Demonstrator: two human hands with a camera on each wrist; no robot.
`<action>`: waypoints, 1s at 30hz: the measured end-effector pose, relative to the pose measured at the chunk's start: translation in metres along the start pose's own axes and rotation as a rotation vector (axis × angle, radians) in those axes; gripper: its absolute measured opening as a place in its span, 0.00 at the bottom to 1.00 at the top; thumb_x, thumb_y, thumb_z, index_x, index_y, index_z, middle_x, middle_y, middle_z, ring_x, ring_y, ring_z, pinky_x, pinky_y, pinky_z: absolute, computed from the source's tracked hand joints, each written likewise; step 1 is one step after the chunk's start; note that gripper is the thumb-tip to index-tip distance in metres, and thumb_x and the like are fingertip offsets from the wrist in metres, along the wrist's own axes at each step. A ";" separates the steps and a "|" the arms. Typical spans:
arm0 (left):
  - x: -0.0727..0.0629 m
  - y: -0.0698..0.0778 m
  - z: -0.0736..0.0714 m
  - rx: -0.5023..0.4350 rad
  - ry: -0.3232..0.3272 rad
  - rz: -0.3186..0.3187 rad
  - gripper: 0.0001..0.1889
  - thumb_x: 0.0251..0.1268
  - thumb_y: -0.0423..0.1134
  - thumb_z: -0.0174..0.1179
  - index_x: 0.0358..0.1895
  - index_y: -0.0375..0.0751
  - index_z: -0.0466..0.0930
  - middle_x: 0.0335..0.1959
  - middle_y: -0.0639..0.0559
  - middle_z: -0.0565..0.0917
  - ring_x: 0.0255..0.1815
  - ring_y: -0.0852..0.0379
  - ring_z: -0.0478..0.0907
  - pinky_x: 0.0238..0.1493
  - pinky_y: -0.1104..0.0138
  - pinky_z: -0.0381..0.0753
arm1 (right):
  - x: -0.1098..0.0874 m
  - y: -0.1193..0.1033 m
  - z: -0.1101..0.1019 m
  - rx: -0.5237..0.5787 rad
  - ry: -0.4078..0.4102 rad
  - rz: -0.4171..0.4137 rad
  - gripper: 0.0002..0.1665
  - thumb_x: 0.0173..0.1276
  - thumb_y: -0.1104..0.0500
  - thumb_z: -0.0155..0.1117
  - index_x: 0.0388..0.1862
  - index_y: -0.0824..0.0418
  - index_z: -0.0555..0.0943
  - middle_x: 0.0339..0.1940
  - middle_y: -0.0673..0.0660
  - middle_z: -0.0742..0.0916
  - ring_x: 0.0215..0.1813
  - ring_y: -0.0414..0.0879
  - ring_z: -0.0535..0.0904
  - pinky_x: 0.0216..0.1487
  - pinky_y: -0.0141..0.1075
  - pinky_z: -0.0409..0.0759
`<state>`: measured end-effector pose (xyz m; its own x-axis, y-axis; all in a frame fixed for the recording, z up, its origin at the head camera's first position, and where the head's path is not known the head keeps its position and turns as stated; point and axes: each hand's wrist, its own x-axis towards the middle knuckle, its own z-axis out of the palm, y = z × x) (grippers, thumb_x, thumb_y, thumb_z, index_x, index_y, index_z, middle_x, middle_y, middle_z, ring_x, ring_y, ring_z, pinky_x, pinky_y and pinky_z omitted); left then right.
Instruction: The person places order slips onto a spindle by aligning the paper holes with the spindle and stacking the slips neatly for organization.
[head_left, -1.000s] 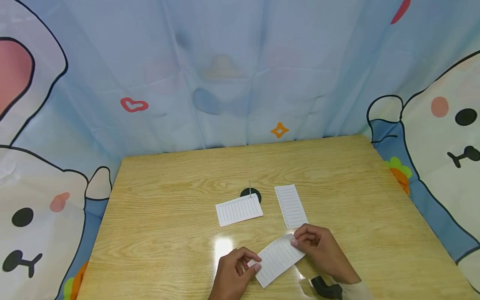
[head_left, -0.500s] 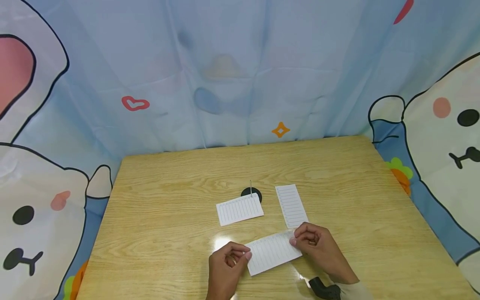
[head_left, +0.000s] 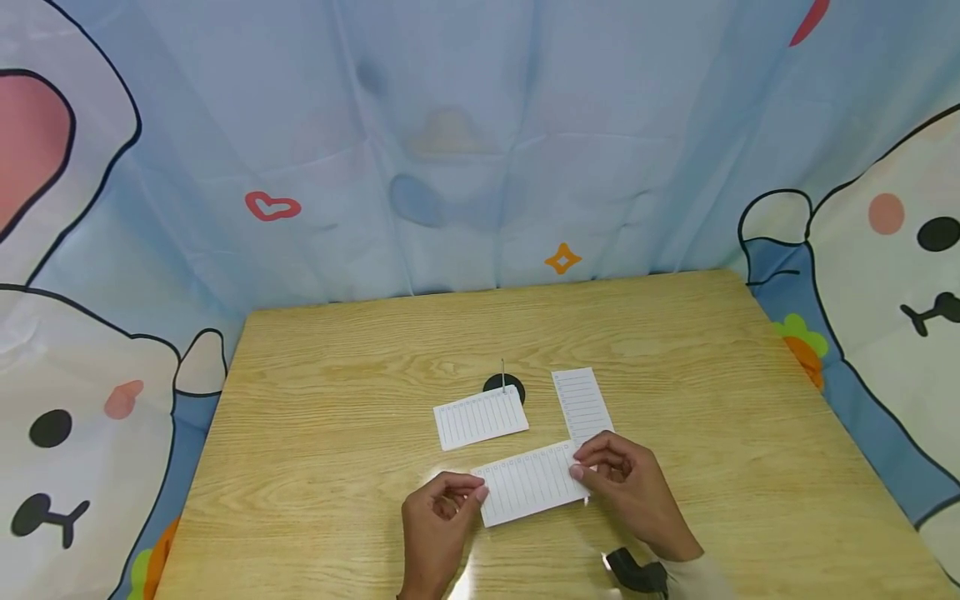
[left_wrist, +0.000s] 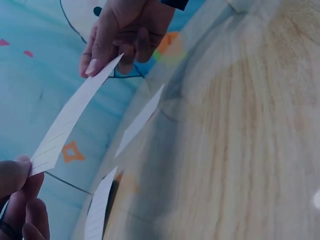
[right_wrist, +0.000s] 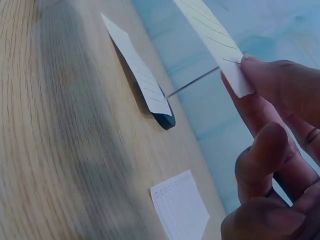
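plainly, both hands were grasping the same paper slip. the left hand [head_left: 438,525] pinched its left end between thumb and fingers, and the right hand [head_left: 630,492] pinched its right end the same way. the held slip [head_left: 531,483] stretched between them, its right end a little farther from the person than its left, and both wrist views showed it raised off the bench [head_left: 337,375]. ruled lines crossed its short side, and a row of small printed marks ran along its far long edge.

beyond it, a second slip [head_left: 480,418] sat on a thin upright spike [head_left: 503,375], which rose through the paper near its right end. the spike stood on a round black base [head_left: 492,382], partly covered by that paper. a third slip [head_left: 582,404] lay on the bench to the right of the base, apart from it, and in the head view its near end passed behind the right hand and the held slip. a black curved object [head_left: 637,573] showed beside the light right sleeve [head_left: 693,579]. behind the bench hung a pale blue curtain [head_left: 465,83] printed with a red heart [head_left: 272,206] and an orange star [head_left: 562,258].
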<state>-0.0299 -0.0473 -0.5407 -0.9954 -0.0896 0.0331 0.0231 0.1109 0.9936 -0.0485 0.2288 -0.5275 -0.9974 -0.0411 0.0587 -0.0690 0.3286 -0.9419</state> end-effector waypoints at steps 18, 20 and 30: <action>0.017 0.017 -0.014 0.080 0.040 0.138 0.10 0.56 0.33 0.80 0.34 0.55 0.91 0.30 0.61 0.90 0.27 0.66 0.76 0.25 0.74 0.73 | 0.021 -0.018 0.010 0.026 0.037 0.002 0.06 0.66 0.60 0.80 0.36 0.56 0.88 0.32 0.53 0.88 0.28 0.37 0.73 0.30 0.31 0.74; 0.019 0.019 -0.016 0.086 0.046 0.147 0.09 0.57 0.33 0.80 0.34 0.55 0.91 0.30 0.60 0.89 0.27 0.67 0.75 0.24 0.74 0.72 | 0.025 -0.020 0.011 0.028 0.037 -0.006 0.06 0.66 0.61 0.80 0.37 0.55 0.88 0.33 0.53 0.88 0.28 0.37 0.73 0.31 0.31 0.74; 0.038 0.024 -0.022 0.059 0.072 0.184 0.06 0.60 0.34 0.79 0.35 0.51 0.92 0.28 0.57 0.90 0.22 0.66 0.70 0.20 0.73 0.67 | 0.046 -0.034 0.019 0.049 0.061 -0.030 0.06 0.66 0.63 0.79 0.38 0.55 0.89 0.33 0.53 0.88 0.26 0.38 0.70 0.28 0.31 0.70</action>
<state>-0.0647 -0.0696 -0.5130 -0.9657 -0.1331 0.2229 0.1959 0.1899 0.9621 -0.0921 0.1979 -0.4985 -0.9943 0.0077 0.1061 -0.0997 0.2813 -0.9544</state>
